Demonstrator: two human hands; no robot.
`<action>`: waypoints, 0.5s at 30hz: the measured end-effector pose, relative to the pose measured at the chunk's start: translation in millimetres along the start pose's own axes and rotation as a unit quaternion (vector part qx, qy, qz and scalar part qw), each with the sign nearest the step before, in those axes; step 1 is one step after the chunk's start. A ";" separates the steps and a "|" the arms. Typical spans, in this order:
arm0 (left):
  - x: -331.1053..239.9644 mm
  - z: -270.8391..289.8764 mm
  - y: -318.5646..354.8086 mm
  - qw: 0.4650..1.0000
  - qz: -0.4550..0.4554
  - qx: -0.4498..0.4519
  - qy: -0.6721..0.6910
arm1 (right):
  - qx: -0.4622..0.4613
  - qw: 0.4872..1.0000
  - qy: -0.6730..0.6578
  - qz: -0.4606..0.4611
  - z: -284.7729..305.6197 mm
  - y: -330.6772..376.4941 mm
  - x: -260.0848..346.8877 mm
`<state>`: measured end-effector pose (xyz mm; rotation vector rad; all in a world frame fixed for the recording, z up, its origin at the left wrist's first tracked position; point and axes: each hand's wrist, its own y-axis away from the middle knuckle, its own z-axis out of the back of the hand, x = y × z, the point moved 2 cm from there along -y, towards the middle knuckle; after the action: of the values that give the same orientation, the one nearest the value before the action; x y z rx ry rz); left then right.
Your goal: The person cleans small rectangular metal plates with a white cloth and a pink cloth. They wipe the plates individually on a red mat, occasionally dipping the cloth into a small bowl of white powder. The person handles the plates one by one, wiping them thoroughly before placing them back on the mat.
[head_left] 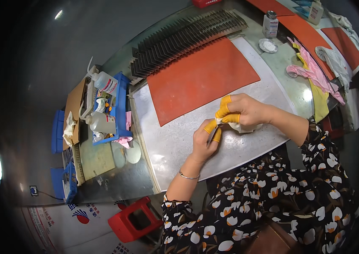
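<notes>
My left hand (pixel 205 139), with yellow finger cots on its fingertips, is closed on a thin dark flat piece (pixel 212 135) that stands tilted between thumb and fingers. Against its upper end, my right hand (pixel 247 109) pinches a crumpled white cloth (pixel 243 127), also with yellow cots on its fingers. Part of the cloth hangs below the right palm, and the fingers hide where it meets the piece. Both hands are above the near edge of a pale work sheet (pixel 175 146), just in front of an orange-red mat (pixel 205 80).
Beyond the mat stands a long rack (pixel 179 46) of upright dark plates. To the left, a blue basket (pixel 122 99) holds squeeze bottles (pixel 103 122). At the far right are a clear bottle (pixel 270 24), a small dish (pixel 268 45) and pink cloth (pixel 315 76). A red stool (pixel 131 222) stands below.
</notes>
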<state>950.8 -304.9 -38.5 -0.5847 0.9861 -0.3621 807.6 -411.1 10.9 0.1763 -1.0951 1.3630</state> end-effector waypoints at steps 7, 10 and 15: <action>1.5 -2.3 2.7 1.000 -0.001 0.023 -0.022 | -0.028 0.997 0.055 0.046 -5.2 6.1 3.7; 4.6 -5.8 2.6 0.998 0.027 0.047 -0.030 | -0.024 0.981 0.157 0.116 -21.2 2.7 17.9; 14.4 -3.0 -10.7 0.928 0.350 0.025 0.125 | -0.006 0.982 0.119 0.149 -16.6 12.3 50.6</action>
<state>955.3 -321.9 -42.9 -0.1112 1.3548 0.1836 797.2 -361.7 31.9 -0.1641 -0.9536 1.5967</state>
